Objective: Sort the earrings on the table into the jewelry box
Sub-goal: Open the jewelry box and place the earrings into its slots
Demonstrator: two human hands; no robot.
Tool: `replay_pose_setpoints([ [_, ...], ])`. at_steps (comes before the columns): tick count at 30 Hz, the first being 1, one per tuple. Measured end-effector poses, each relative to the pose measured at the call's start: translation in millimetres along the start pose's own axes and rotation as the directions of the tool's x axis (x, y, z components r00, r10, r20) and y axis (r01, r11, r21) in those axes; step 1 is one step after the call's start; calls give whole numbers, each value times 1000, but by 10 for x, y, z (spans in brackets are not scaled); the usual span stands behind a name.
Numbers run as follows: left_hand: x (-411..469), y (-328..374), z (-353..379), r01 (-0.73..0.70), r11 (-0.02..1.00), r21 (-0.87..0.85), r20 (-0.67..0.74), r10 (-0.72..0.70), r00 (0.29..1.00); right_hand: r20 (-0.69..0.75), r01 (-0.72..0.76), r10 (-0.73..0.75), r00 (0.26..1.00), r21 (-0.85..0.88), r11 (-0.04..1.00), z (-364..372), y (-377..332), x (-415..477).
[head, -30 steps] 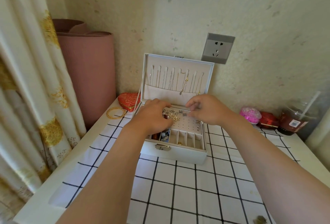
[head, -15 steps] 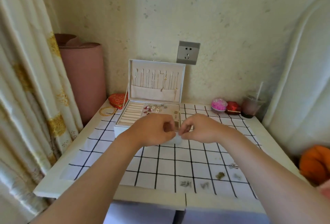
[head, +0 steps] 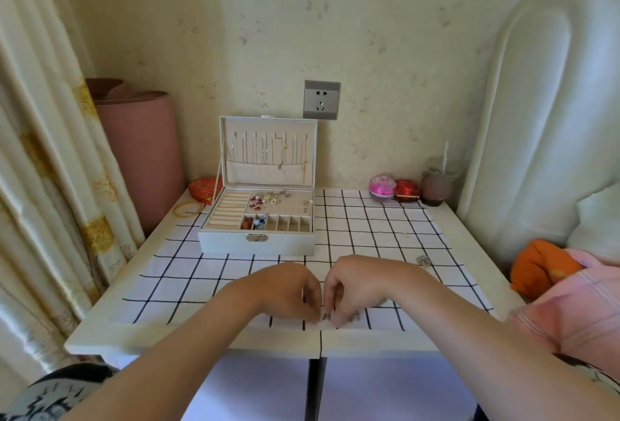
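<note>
Recorded, by size: padded white headboard at right; patterned curtain at left; white table against the wall, spread with a black-grid cloth. Pink roll stood upright in the left corner behind the table.

Jewelry box sat on the far left part of the cloth, lid raised upright, chains hung inside it. Pinned earrings clustered on the perforated panel at the box's rear right; ring rolls lay to the left, small compartments along the front, the two leftmost holding red and dark pieces.

Left hand and right hand met at the near edge of the cloth, fingers curled down, tips touching the cloth around a small earring. Could not tell whether either hand actually pinched it; blurred.

Wall socket above the box. Cup with straw, red case and pink dome lined the far right edge. Heart-shaped box and gold bangles lay left of the jewelry box. Loose earring lay on the cloth to the right, apart from the hands.

Lettering, if any, too small to read.
</note>
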State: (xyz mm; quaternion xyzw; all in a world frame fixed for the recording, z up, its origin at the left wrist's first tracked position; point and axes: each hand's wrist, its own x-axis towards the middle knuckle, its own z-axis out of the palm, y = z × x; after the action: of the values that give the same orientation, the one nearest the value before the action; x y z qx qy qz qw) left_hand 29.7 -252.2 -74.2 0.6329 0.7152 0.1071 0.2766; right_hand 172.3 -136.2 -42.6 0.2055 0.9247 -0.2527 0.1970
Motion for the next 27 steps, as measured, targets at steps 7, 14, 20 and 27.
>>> replay_pose_setpoints([
  [7,36,-20,1,14,999,-47,14,-13,1000,-74,27,-28,997,-10,1000,23,-33,39],
  [14,79,-30,17,-5,998,-60,1,5,1000,-195,4,13,981,89,996,-187,107,71],
  [20,126,-97,-220,-12,992,-124,-123,-3,992,-408,71,6,913,172,983,-348,120,201],
  [27,272,-199,-594,-60,916,-396,-439,-132,889,-637,101,9,770,136,986,-566,5,463],
])
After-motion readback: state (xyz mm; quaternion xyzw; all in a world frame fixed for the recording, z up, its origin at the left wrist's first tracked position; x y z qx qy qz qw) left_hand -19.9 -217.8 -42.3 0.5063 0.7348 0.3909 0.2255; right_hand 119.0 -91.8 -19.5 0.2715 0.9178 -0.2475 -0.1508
